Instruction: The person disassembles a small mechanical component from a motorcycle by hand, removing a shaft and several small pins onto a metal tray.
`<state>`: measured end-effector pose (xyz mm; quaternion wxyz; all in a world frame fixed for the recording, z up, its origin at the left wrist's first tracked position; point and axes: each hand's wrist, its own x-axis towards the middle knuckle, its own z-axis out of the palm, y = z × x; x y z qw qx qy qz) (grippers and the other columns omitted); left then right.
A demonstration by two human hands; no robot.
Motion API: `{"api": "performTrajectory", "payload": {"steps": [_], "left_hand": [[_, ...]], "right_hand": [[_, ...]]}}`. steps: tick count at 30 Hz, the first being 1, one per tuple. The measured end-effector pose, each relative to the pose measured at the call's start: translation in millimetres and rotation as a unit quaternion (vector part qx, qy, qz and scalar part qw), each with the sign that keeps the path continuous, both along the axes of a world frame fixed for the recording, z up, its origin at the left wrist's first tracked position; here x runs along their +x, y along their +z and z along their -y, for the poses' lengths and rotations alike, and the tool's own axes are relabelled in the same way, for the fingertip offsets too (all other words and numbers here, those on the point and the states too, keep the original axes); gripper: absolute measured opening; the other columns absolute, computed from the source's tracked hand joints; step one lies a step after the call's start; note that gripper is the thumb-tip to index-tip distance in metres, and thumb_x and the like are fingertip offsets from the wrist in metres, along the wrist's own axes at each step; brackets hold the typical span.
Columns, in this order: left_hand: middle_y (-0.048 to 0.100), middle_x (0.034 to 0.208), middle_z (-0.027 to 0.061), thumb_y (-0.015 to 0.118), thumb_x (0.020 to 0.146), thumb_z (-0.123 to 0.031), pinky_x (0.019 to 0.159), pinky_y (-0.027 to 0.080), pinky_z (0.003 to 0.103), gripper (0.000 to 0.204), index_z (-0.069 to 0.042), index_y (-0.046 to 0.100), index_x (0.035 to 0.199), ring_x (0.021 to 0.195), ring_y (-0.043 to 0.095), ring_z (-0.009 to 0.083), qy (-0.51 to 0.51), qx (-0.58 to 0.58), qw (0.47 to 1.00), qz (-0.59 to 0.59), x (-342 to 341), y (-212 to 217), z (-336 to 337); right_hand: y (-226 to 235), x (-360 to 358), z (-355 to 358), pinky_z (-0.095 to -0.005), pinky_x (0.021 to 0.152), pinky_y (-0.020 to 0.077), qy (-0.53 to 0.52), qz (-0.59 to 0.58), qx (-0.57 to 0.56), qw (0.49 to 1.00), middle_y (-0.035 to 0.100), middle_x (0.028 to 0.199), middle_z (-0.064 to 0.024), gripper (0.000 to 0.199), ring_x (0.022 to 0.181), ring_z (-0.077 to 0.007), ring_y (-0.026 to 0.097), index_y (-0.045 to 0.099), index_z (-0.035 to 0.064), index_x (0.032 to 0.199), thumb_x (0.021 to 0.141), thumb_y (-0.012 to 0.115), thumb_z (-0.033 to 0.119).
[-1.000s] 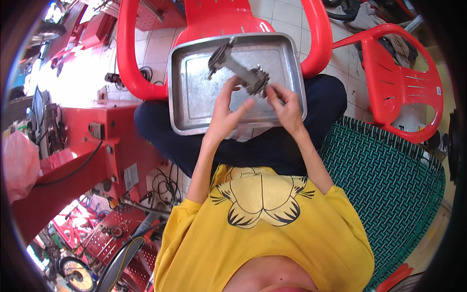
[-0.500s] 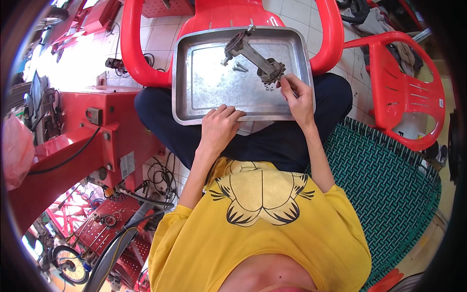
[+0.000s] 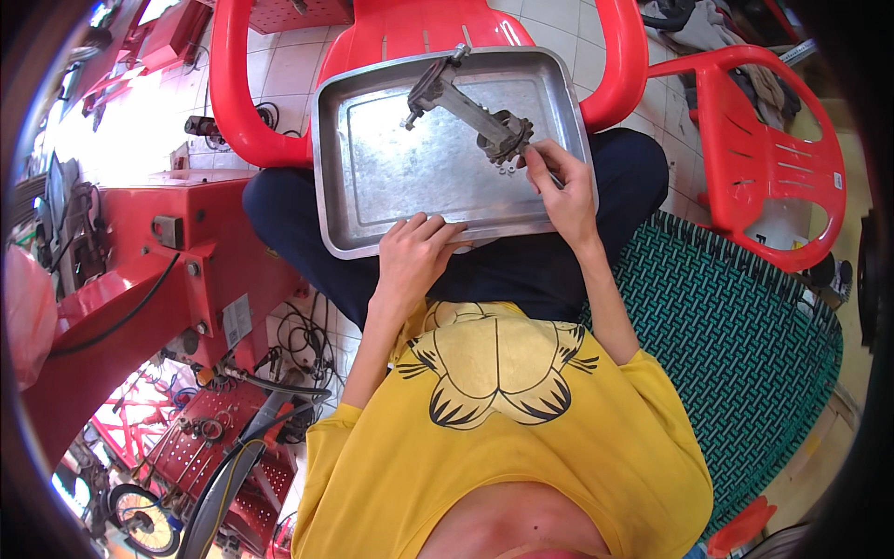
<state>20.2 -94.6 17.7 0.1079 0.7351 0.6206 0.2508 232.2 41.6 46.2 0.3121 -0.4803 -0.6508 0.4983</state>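
Note:
A rectangular metal tray (image 3: 382, 191) rests over my lap, against the red chair ahead. My left hand (image 3: 414, 252) is closed over its near rim. In the tray lies a greasy metal part (image 3: 466, 110): a bar with a round toothed end and, at the far left, a wider end with bolts sticking out. My right hand (image 3: 563, 191) is at the toothed end, thumb and forefinger pinched together. Whether they grip the part or something small is hidden. A few small ring-like pieces (image 3: 507, 170) lie just below the teeth.
A red plastic chair (image 3: 428, 26) faces me, its arms flanking the tray. Another red chair (image 3: 778, 158) stands at the right, beside a green woven seat (image 3: 717, 373). Red machinery (image 3: 140, 224) and black cables (image 3: 312, 345) are at my left.
The tray has shifted left and its left side has swung nearer me, with the metal part moving along. Two bolts seen under the part no longer show. Both hands keep their places on the tray.

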Motion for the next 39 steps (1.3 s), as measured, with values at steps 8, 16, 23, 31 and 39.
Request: {"api": "performTrajectory", "payload": {"steps": [8, 16, 23, 31, 39], "left_hand": [[0.075, 0.097, 0.0016, 0.088, 0.077, -0.05, 0.078, 0.055, 0.035, 0.057, -0.013, 0.076, 0.118, 0.088, 0.071, 0.0224, 0.007, -0.154, 0.983, 0.098, -8, 27, -12], [0.07, 0.127, 0.0151, 0.078, 0.097, -0.021, 0.1, 0.054, 0.037, 0.059, 0.004, 0.051, 0.144, 0.119, 0.066, 0.0223, 0.105, -0.097, 0.778, 0.612, 4, -11, -70], [0.068, 0.132, 0.0166, 0.082, 0.089, -0.001, 0.107, 0.05, 0.037, 0.062, 0.006, 0.05, 0.142, 0.12, 0.065, 0.0219, 0.095, -0.028, 0.775, 0.624, 18, -25, -62], [0.066, 0.144, 0.0156, 0.083, 0.083, 0.005, 0.109, 0.049, 0.039, 0.071, 0.003, 0.049, 0.146, 0.118, 0.068, 0.0212, 0.029, -0.021, 0.839, 0.544, 18, -17, -66], [0.066, 0.143, 0.0168, 0.081, 0.077, 0.015, 0.109, 0.051, 0.039, 0.071, 0.001, 0.053, 0.141, 0.117, 0.069, 0.0215, 0.028, -0.014, 0.814, 0.58, 18, -13, -64]], "right_hand": [[-22, -4, 6, -0.0324, 0.076, 0.053, 0.019, -0.019, 0.019, 0.999, 0.076, 0.089, -0.0134, 0.027, 0.082, -0.0149, 0.07, 0.07, -0.0036, 0.109, 0.103, 0.072, 0.023], [-19, -10, 9, -0.0361, 0.074, 0.055, 0.059, 0.094, 0.079, 0.991, 0.077, 0.092, -0.0176, 0.025, 0.08, -0.0302, 0.074, 0.071, 0.0007, 0.109, 0.1, 0.074, 0.024], [-5, -6, 4, -0.0438, 0.068, 0.053, 0.078, 0.215, 0.143, 0.963, 0.075, 0.083, -0.0133, 0.016, 0.074, -0.0351, 0.072, 0.072, 0.0089, 0.102, 0.1, 0.071, 0.024], [-23, -3, -1, -0.0381, 0.07, 0.0542, 0.031, 0.039, 0.126, 0.991, 0.074, 0.087, -0.0141, 0.014, 0.077, -0.03, 0.074, 0.071, 0.0026, 0.103, 0.101, 0.071, 0.016], [-11, -3, -1, -0.0349, 0.077, 0.0562, 0.05, 0.111, 0.098, 0.988, 0.076, 0.094, -0.0122, 0.016, 0.084, -0.025, 0.075, 0.072, 0.001, 0.103, 0.097, 0.076, 0.015]]}}
